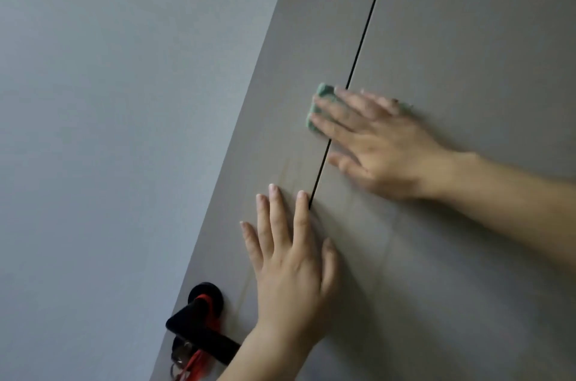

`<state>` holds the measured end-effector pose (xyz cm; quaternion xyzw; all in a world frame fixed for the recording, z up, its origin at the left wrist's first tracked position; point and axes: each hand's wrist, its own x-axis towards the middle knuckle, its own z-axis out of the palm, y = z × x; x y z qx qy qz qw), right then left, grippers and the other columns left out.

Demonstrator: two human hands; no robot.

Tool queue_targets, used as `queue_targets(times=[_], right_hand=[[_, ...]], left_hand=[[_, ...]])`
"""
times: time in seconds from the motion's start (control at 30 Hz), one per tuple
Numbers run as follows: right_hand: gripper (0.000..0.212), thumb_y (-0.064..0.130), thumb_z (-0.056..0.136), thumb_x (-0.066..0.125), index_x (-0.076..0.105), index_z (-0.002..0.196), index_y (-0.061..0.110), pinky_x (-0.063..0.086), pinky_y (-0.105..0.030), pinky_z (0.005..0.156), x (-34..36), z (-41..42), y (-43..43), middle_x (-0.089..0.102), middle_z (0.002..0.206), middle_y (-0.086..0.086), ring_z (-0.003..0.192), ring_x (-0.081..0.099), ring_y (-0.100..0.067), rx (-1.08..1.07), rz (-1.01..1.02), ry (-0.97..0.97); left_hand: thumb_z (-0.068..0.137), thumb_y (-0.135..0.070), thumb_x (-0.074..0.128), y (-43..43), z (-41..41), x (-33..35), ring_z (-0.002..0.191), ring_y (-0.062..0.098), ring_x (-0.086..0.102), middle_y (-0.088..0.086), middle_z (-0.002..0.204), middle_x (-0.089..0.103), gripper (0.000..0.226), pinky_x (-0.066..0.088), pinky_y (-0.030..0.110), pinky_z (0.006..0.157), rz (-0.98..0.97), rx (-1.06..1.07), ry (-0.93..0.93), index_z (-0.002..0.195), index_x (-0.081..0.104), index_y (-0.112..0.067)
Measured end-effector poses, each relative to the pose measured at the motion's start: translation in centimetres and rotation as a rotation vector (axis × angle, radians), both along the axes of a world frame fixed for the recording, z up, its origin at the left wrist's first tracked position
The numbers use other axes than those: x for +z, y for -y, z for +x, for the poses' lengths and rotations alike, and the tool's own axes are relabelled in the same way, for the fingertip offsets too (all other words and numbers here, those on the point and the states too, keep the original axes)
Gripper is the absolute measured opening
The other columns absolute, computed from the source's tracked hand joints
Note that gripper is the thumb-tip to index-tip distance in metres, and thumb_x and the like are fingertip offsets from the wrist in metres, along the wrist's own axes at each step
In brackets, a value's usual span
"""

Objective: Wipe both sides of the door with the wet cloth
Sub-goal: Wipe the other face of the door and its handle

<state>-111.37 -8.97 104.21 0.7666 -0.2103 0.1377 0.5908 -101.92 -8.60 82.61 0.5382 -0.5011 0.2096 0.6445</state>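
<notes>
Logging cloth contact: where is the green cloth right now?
Head view, right of centre: the green cloth is pressed against the door under the right hand, across the dark groove, above the left hand.

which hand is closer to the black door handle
Left. The left hand rests just beside the black lever handle; the right hand presses the green cloth higher up.

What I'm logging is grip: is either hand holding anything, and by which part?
Right hand presses the green cloth flat to the door, straight fingers across its middle. Left hand lies flat on the door, empty.
</notes>
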Motion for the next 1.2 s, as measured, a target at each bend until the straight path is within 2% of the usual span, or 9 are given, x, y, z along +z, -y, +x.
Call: queue_targets(times=[0.07, 0.2, 0.33, 0.5, 0.7, 0.87, 0.9, 1.03, 1.2], right_hand=[[0.085, 0.062, 0.088, 0.007, 0.019, 0.163, 0.023, 0.005, -0.042, 0.125, 4.8, 1.8, -0.6, 0.008, 0.171, 0.0, 0.157, 0.008, -0.024, -0.077, 0.008, 0.238], [0.07, 0.058, 0.103, 0.018, 0.008, 0.164, 0.024, -0.001, -0.044, 0.126, 7.6, 5.5, -1.5, -0.006, 0.171, 0.004, 0.157, -0.006, -0.021, -0.114, 0.075, 0.434], [0.07, 0.059, 0.102, 0.011, 0.005, 0.163, 0.028, -0.006, -0.04, 0.125, -0.8, 2.7, -1.6, -0.009, 0.171, 0.007, 0.157, -0.01, -0.016, -0.093, 0.102, 0.192], [0.093, 0.067, 0.076, -0.01, 0.001, 0.162, 0.034, -0.007, -0.034, 0.124, -6.9, -2.8, -2.2, -0.01, 0.17, 0.014, 0.156, -0.01, -0.011, -0.117, 0.105, 0.08], [0.062, 0.051, 0.107, 0.018, 0.007, 0.164, 0.028, -0.004, -0.039, 0.125, -3.9, 4.8, -2.2, -0.007, 0.171, 0.007, 0.157, -0.008, -0.017, -0.108, 0.059, 0.251], [0.069, 0.06, 0.098, 0.005, 0.008, 0.162, 0.035, -0.005, -0.035, 0.125, -8.9, 4.0, -1.6, -0.006, 0.17, 0.015, 0.156, -0.008, -0.012, -0.105, 0.103, -0.218], [0.072, 0.061, 0.095, 0.003, 0.007, 0.162, 0.035, -0.004, -0.035, 0.125, -7.6, 3.7, -1.6, -0.007, 0.17, 0.015, 0.156, -0.008, -0.011, -0.114, 0.094, -0.2], [0.061, 0.052, 0.107, 0.016, 0.005, 0.163, 0.029, -0.004, -0.039, 0.125, -2.8, 5.1, -1.8, -0.008, 0.171, 0.008, 0.157, -0.008, -0.016, -0.123, 0.061, 0.18], [0.062, 0.054, 0.106, 0.022, 0.005, 0.162, 0.033, -0.007, -0.035, 0.123, -9.0, 5.3, -1.6, -0.01, 0.17, 0.012, 0.156, -0.01, -0.013, -0.105, 0.084, -0.162]], left_hand=[[0.089, -0.053, 0.024, -0.5, -1.1, 1.0, 0.157, 0.022, -0.019, 0.009, 0.172, -0.006, 0.078, -0.013, 0.052, 0.125, 0.03, -0.028, -0.078, 0.162, 0.019, -0.025], [0.081, -0.059, 0.005, -0.9, -2.8, 0.8, 0.153, 0.019, -0.03, 0.003, 0.17, -0.022, 0.087, -0.018, 0.054, 0.123, 0.082, -0.037, -0.107, 0.163, 0.003, -0.033], [0.092, -0.055, 0.024, -0.2, -4.5, -2.9, 0.159, 0.028, -0.003, 0.009, 0.172, 0.007, 0.073, 0.0, 0.059, 0.125, -0.008, 0.012, -0.04, 0.16, 0.027, -0.03], [0.093, -0.049, 0.04, 0.5, -5.2, -6.5, 0.154, 0.037, 0.025, 0.016, 0.165, 0.032, 0.066, 0.013, 0.058, 0.119, -0.076, 0.122, 0.091, 0.153, 0.045, -0.023], [0.09, -0.048, 0.045, 1.3, -5.2, -8.8, 0.155, 0.037, 0.022, 0.017, 0.166, 0.028, 0.07, 0.017, 0.059, 0.12, -0.162, 0.176, 0.175, 0.154, 0.045, -0.019], [0.094, -0.052, 0.042, 1.6, -5.4, -8.9, 0.156, 0.036, 0.018, 0.016, 0.168, 0.024, 0.07, 0.014, 0.06, 0.121, -0.173, 0.168, 0.163, 0.156, 0.042, -0.021], [0.094, -0.053, 0.041, 1.8, -5.3, -9.0, 0.157, 0.035, 0.017, 0.015, 0.168, 0.023, 0.07, 0.013, 0.059, 0.122, -0.174, 0.172, 0.16, 0.157, 0.04, -0.021], [0.094, -0.054, 0.04, 2.1, -5.1, -9.1, 0.157, 0.033, 0.015, 0.013, 0.169, 0.022, 0.07, 0.012, 0.057, 0.122, -0.193, 0.169, 0.16, 0.157, 0.04, -0.023], [0.092, -0.055, 0.041, 2.3, -5.1, -9.1, 0.157, 0.033, 0.018, 0.013, 0.168, 0.023, 0.072, 0.013, 0.058, 0.121, -0.183, 0.212, 0.165, 0.158, 0.039, -0.024]])
